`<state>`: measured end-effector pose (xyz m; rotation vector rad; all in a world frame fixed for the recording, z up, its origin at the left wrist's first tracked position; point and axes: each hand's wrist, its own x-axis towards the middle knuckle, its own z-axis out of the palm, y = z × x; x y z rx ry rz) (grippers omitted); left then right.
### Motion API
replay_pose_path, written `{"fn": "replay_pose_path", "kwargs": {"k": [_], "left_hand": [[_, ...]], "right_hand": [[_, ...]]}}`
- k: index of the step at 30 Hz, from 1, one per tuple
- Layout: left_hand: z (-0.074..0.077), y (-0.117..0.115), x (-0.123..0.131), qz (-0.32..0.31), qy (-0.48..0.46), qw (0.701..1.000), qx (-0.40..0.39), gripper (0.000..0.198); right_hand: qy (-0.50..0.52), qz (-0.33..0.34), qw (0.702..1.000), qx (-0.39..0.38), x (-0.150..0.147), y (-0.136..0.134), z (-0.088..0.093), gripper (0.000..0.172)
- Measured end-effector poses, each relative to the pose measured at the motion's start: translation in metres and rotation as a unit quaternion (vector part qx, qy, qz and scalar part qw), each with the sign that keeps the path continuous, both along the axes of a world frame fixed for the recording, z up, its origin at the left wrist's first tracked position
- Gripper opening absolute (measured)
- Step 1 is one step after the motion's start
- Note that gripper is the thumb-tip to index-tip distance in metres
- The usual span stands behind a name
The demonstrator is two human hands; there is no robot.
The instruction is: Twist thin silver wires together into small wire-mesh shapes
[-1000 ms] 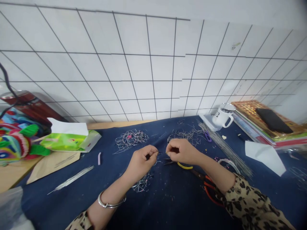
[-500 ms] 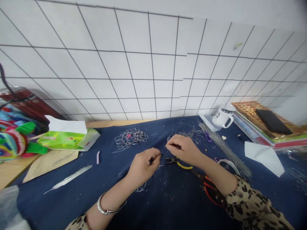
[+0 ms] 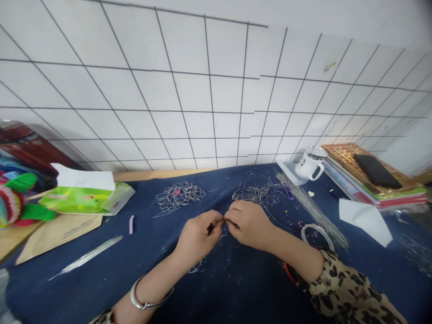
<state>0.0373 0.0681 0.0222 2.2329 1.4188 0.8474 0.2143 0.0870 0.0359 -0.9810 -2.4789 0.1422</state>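
My left hand (image 3: 199,231) and my right hand (image 3: 248,225) meet at their fingertips above the dark blue cloth (image 3: 141,252). Both are closed in a pinch. Whatever sits between the fingers is too small and covered to make out. Beyond my left hand lies a tangle of thin wire (image 3: 180,196) with a pink bit in it. A second wire tangle (image 3: 254,193) spreads just past my right hand. Part of a red-orange handle (image 3: 289,273) shows below my right forearm, which hides the rest of that tool.
Straight wires (image 3: 313,213) lie in a bundle at the right, near a purple clip (image 3: 288,192) and a clear ring (image 3: 317,231). A white mug (image 3: 308,165) and books with a black phone (image 3: 377,171) stand behind. At left are more wires (image 3: 89,255) and a green packet (image 3: 77,198).
My right hand has moved left and slightly down, so its fingertips now touch those of my left hand. The yellow-handled pliers are now hidden behind it. The view has shifted slightly.
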Motion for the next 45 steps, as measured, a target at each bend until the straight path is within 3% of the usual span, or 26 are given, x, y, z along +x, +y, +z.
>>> {"fn": "replay_pose_path", "kwargs": {"k": [5,10,17,22,24,28,35,45], "left_hand": [[-0.004,-0.001,0.002,-0.016,0.050,0.998,0.039,0.016],[-0.003,0.000,0.001,-0.029,0.071,0.995,0.056,0.016],[0.004,0.003,-0.003,-0.090,0.073,0.993,0.003,0.018],[0.007,0.004,-0.004,-0.063,-0.003,0.996,-0.062,0.015],[0.007,0.005,-0.004,-0.065,-0.021,0.995,-0.073,0.017],[0.005,0.005,-0.004,-0.080,-0.044,0.995,-0.051,0.019],[0.006,0.003,-0.002,-0.046,-0.024,0.998,-0.042,0.015],[0.007,0.003,-0.001,-0.038,-0.173,0.959,-0.219,0.012]], "right_hand": [[0.063,-0.039,0.994,-0.082,-0.001,0.002,-0.004,0.007],[0.087,-0.028,0.982,-0.164,0.002,0.007,-0.003,0.009],[0.081,-0.072,0.988,-0.114,0.002,0.007,-0.003,0.008],[0.125,-0.037,0.945,-0.300,0.005,0.012,-0.002,0.007],[0.128,-0.033,0.933,-0.333,0.006,0.014,-0.002,0.007],[0.126,-0.031,0.943,-0.306,0.005,0.013,0.000,0.007],[0.084,-0.020,0.972,-0.218,0.003,0.011,0.005,0.009],[0.059,0.029,0.985,-0.157,0.008,0.010,0.013,0.012]]}}
